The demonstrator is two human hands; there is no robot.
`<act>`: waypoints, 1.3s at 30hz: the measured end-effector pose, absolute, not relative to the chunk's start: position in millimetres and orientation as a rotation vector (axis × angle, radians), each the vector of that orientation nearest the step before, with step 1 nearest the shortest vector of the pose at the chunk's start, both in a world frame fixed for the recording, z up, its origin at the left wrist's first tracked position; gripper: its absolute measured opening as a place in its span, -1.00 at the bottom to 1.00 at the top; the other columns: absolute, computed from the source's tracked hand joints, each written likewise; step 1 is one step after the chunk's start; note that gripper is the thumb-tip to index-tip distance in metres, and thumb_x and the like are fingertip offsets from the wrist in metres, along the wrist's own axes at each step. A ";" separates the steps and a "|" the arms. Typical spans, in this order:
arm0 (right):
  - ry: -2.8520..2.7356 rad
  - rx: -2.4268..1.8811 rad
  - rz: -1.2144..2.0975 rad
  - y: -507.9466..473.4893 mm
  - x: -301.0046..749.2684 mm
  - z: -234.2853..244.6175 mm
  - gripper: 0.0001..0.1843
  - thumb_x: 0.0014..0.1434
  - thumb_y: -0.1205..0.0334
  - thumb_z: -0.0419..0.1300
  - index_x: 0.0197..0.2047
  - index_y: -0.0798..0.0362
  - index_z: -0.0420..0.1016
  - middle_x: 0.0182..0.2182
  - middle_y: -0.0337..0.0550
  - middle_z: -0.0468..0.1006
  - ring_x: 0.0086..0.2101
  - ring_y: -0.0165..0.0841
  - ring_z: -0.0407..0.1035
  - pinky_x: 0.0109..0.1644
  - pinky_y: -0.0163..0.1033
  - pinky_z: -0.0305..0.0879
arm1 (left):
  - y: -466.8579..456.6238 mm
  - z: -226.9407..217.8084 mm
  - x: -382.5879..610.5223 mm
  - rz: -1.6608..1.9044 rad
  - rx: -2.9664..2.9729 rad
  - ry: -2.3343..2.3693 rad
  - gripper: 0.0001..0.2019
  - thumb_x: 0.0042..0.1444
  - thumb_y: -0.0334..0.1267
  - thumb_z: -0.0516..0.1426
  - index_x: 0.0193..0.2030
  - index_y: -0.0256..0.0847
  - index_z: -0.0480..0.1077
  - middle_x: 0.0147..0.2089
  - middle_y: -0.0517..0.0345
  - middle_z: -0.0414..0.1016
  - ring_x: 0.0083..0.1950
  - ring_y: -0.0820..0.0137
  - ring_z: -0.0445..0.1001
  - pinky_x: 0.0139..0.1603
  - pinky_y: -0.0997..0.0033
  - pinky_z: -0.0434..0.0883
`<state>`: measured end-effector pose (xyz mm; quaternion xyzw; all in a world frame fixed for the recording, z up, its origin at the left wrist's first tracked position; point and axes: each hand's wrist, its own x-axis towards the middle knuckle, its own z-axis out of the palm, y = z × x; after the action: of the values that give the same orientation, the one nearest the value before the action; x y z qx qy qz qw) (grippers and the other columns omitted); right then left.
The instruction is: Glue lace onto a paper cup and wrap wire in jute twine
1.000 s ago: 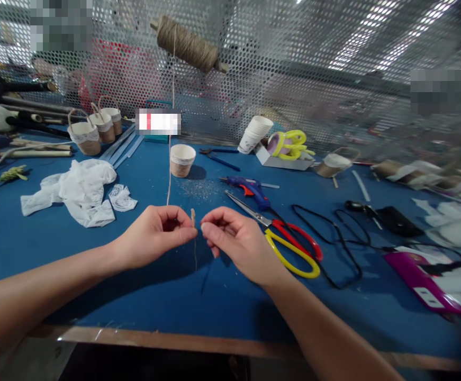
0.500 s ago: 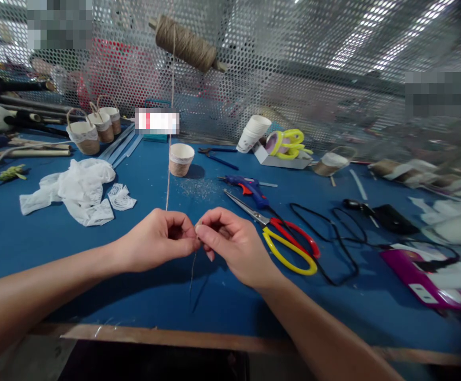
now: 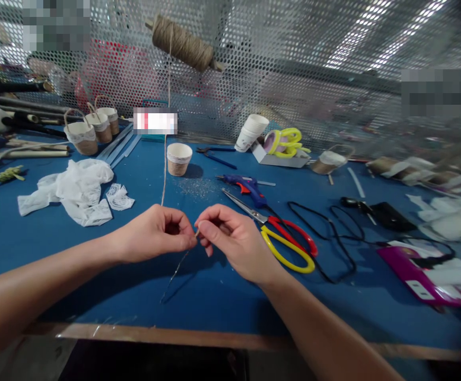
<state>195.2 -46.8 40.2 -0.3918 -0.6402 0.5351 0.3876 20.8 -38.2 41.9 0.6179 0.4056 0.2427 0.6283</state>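
Close together above the front of the table, my left hand (image 3: 156,234) and my right hand (image 3: 234,238) are both closed in a pinch. Jute twine (image 3: 164,180) comes down from a spool (image 3: 182,45) into my left hand. Between the fingertips shows a short brown piece that looks like wire wrapped in twine, its end pinched by my right fingers. From there a thin, dark, wire-like strand (image 3: 174,272) hangs down to the left. How twine and wire meet inside the fingers is hidden.
Beyond my hands stands a lace-trimmed cup (image 3: 178,165). Scissors (image 3: 260,216) and a blue glue gun (image 3: 250,189) lie by my right hand, with a black cord (image 3: 321,219) beyond. White lace (image 3: 79,185) lies left; small handled baskets (image 3: 83,140) stand behind it.
The wire-like strand's loose end has swung left, from hanging nearly straight down to a slant. Both hands stay pinched together, the fingertips slightly apart now. The view has shifted a little.
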 end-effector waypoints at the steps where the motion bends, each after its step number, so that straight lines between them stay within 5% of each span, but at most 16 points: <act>1: -1.634 -0.992 1.361 -46.3 196.0 40.1 -0.84 0.10 0.16 0.17 -0.31 0.08 0.36 -0.50 -0.28 0.38 -0.57 -0.54 0.27 -0.52 -0.39 0.28 | -37.0 44.1 19.6 0.563 1.414 0.932 -0.91 -0.11 -0.34 0.18 -0.50 -0.32 0.35 -0.53 0.30 0.35 -0.51 0.60 0.21 -0.47 0.55 0.13; 4: -1.644 -1.010 1.352 -42.8 197.9 38.9 -0.73 0.11 0.15 0.16 -0.13 0.08 0.33 -0.42 -0.22 0.41 -0.48 -0.49 0.32 -0.48 -0.37 0.33 | -33.8 50.5 15.0 0.670 1.376 0.912 -0.88 -0.13 -0.35 0.20 -0.55 -0.32 0.34 -0.57 0.33 0.30 -0.53 0.62 0.17 -0.49 0.56 0.11; 7: -1.633 -1.095 1.380 -37.8 197.2 35.0 -0.76 0.16 0.13 0.09 -0.18 0.11 0.35 -0.43 -0.21 0.40 -0.48 -0.49 0.32 -0.48 -0.36 0.32 | -35.9 46.8 15.0 0.793 1.195 0.825 -0.84 -0.14 -0.32 0.24 -0.57 -0.32 0.34 -0.58 0.34 0.27 -0.55 0.64 0.14 -0.52 0.57 0.08; 17: -1.590 -1.208 1.417 -29.5 187.4 17.2 -0.58 0.13 0.20 0.11 0.05 0.15 0.21 -0.25 -0.08 0.42 -0.53 -0.54 0.27 -0.57 -0.38 0.26 | -70.8 5.0 46.9 0.170 0.699 0.678 -0.73 -0.39 -0.26 0.35 -0.56 -0.32 0.37 -0.65 0.34 0.36 -0.66 0.66 0.21 -0.56 0.57 0.10; 26: -1.578 -1.002 1.386 -32.5 182.0 20.4 -0.62 0.15 0.24 0.06 0.06 0.08 0.29 -0.51 -0.32 0.37 -0.68 -0.59 0.16 -0.68 -0.43 0.14 | -80.6 -9.4 52.4 0.007 0.653 0.633 -0.66 -0.53 -0.23 0.38 -0.57 -0.30 0.39 -0.65 0.34 0.40 -0.66 0.65 0.23 -0.59 0.59 0.11; 32: -2.351 -1.001 0.969 -39.6 186.6 25.6 -0.78 0.03 0.48 0.04 -0.43 0.13 0.51 -0.51 -0.23 0.42 -0.51 -0.50 0.27 -0.45 -0.37 0.22 | -69.3 14.9 40.7 0.105 0.781 0.566 -0.73 -0.40 -0.26 0.36 -0.55 -0.29 0.39 -0.59 0.35 0.40 -0.62 0.66 0.23 -0.57 0.59 0.14; 39: -2.610 -0.946 1.355 -52.3 182.2 32.6 -0.83 0.04 0.39 0.09 -0.57 0.13 0.37 -0.62 -0.29 0.38 -0.56 -0.49 0.22 -0.54 -0.41 0.16 | -58.0 40.8 23.4 0.298 0.879 0.480 -0.78 -0.27 -0.27 0.32 -0.57 -0.31 0.36 -0.62 0.29 0.33 -0.60 0.62 0.18 -0.55 0.53 0.09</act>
<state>182.2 -52.3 32.6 -0.3062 -0.8445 0.4385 0.0261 23.4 -58.0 40.8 0.4200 0.2291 0.1424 0.8665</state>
